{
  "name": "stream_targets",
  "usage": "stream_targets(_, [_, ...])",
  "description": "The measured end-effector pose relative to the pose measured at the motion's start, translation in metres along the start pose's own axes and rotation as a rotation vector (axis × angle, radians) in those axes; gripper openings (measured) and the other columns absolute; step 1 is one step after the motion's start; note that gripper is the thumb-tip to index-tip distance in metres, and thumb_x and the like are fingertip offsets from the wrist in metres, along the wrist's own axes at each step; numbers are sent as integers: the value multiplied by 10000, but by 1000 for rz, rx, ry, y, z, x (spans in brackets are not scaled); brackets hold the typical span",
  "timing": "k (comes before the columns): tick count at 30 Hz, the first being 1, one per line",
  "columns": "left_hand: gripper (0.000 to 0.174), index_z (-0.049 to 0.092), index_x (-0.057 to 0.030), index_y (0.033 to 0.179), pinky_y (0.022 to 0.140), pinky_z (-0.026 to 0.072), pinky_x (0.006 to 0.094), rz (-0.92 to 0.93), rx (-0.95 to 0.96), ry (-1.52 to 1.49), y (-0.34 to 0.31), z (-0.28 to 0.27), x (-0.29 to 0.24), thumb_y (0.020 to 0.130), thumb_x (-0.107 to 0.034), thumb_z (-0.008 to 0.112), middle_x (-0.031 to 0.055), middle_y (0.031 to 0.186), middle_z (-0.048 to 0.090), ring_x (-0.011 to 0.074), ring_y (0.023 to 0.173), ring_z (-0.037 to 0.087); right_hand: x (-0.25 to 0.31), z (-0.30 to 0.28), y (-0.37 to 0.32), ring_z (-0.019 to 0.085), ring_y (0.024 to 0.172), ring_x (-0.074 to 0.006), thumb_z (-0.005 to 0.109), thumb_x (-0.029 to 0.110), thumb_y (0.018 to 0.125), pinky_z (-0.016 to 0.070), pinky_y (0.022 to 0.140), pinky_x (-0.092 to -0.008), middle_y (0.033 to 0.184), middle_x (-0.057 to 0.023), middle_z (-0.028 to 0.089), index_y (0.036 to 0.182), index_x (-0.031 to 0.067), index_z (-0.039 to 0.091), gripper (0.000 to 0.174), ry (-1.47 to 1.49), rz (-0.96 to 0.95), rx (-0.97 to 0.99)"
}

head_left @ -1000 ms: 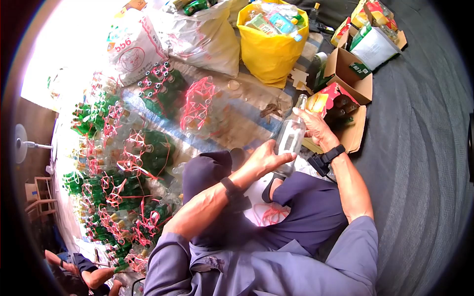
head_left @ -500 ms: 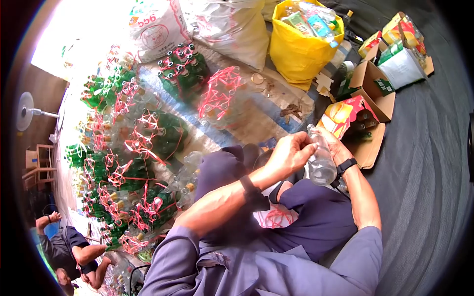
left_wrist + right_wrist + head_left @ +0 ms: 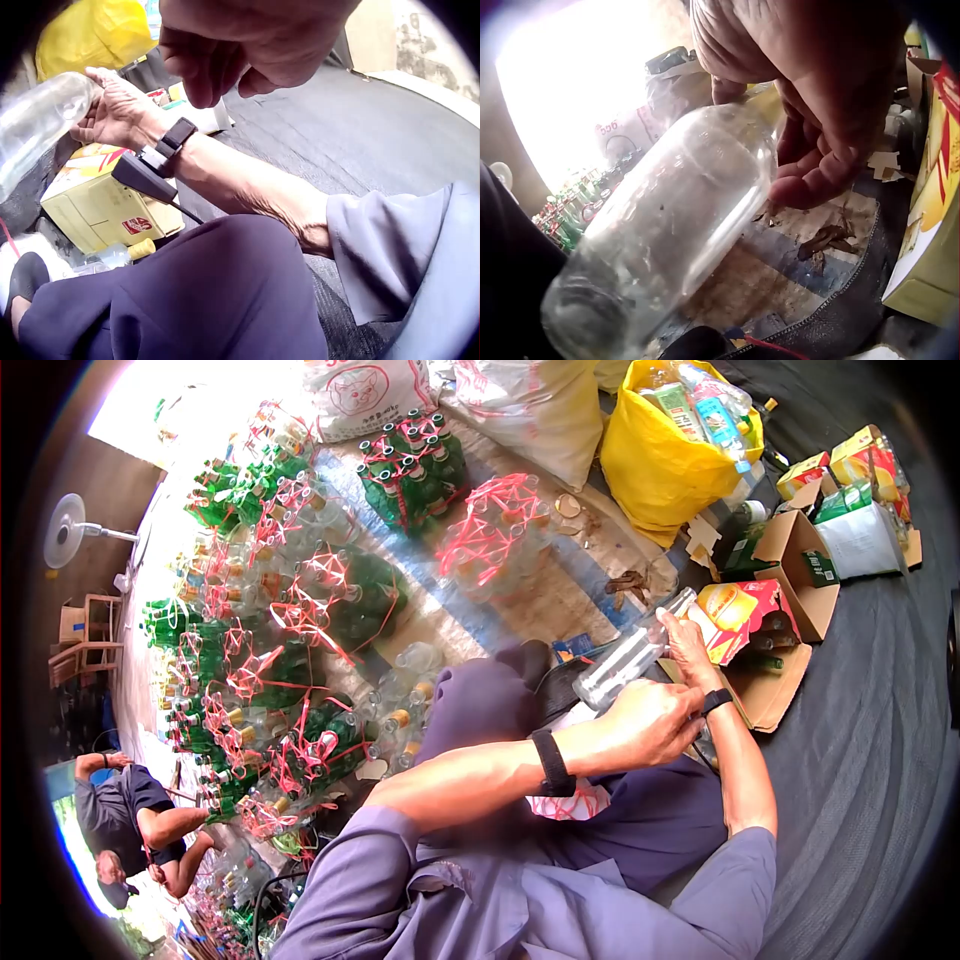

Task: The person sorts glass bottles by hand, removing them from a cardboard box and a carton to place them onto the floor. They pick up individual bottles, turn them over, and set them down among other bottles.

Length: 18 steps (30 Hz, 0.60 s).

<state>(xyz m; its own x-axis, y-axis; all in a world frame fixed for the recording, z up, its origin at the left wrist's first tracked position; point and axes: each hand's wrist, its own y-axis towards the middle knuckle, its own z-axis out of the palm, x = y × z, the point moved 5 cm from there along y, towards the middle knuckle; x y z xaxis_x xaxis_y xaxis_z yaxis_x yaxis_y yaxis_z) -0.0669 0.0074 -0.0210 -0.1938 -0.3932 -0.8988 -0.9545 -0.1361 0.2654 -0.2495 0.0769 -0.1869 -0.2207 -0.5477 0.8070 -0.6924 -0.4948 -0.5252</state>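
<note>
My right hand (image 3: 686, 647) grips a clear glass bottle (image 3: 622, 668) by its neck end. The bottle slants, its base toward my lap and its neck up to the right. In the right wrist view the fingers (image 3: 810, 176) curl round its narrow end, and the glass body (image 3: 671, 202) fills the middle. My left hand (image 3: 655, 722) is close by the right wrist, its fingers loosely curled. In the left wrist view that left hand (image 3: 251, 45) hangs apart from the bottle, with nothing visible between its fingers.
Green and clear bottles (image 3: 412, 470) tied with pink cord crowd the left side. A yellow bag (image 3: 650, 480) of plastic bottles stands ahead, near white sacks (image 3: 530, 410). Open cardboard boxes (image 3: 780, 680) sit at my right on dark cloth (image 3: 870, 780). Another person (image 3: 125, 800) is at far left.
My left hand has come off the bottle and moved back toward the right wrist. The bottle has tilted, its base swinging left. The head view has shifted.
</note>
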Motion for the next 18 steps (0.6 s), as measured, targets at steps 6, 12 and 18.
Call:
stream_targets(6, [174,586,-24,846,646,530,505,-42,35,-10,0,3,0,864,-161,692,174,772,652,412,725,663,18,41,17,695,842,-313,762,404,852,523,806,-408,892,-167,743,919,-4,765,413,-393,-376,-75])
stream_targets(12, [194,543,-28,816,619,528,506,-48,23,-58,9,-6,4,870,-156,677,190,764,640,426,712,656,17,77,37,692,861,-317,799,351,799,534,806,-415,936,-151,728,998,14,732,397,-433,-496,-111])
stream_targets(18, [191,548,-28,833,609,527,507,-73,-8,-83,16,-25,4,878,-169,670,188,747,638,421,710,660,23,104,52,697,859,-292,812,289,780,541,802,-395,918,-150,729,965,7,710,352,-408,-383,-31])
